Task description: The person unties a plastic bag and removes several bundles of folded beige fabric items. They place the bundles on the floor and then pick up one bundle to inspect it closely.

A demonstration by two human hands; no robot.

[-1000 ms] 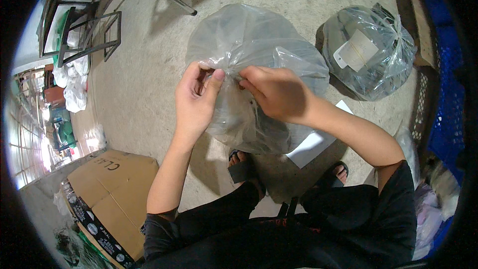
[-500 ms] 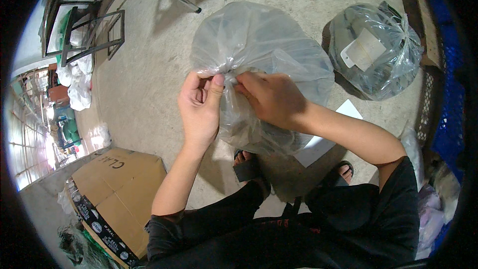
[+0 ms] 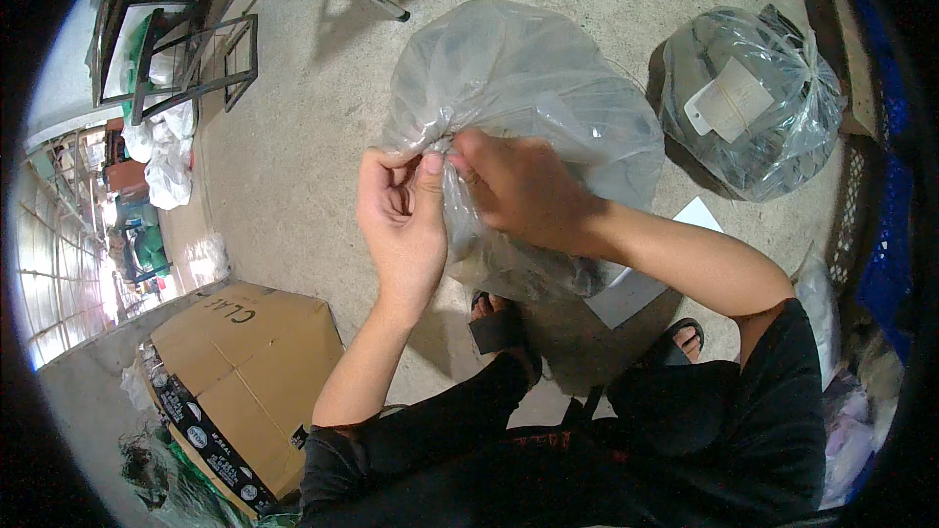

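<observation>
A large, full, clear plastic bag [image 3: 528, 68] stands on the concrete floor in front of me, its mouth gathered into a bunched neck. My left hand [image 3: 403, 205] pinches that neck from the left, thumb up and fingers curled. From the right, my right hand [image 3: 523, 181] grips the same gathered plastic, its fingertips close beside the left thumb. Between the fingertips the twisted plastic is mostly covered, so any tie there cannot be made out. The bag's loose top hangs down toward me below the hands.
A second tied clear bag [image 3: 704, 156] with a pale tag [image 3: 732, 100] on it sits at right. White paper [image 3: 626, 298] lies by my feet. A cardboard box [image 3: 254, 352] stands lower left, a metal frame [image 3: 196, 64] upper left, and blue crates [image 3: 885, 235] line the right edge.
The whole view has shifted slightly, moving things a little rightward. My right hand has turned and drawn closer to the left thumb at the bag's neck; both hands keep their grip.
</observation>
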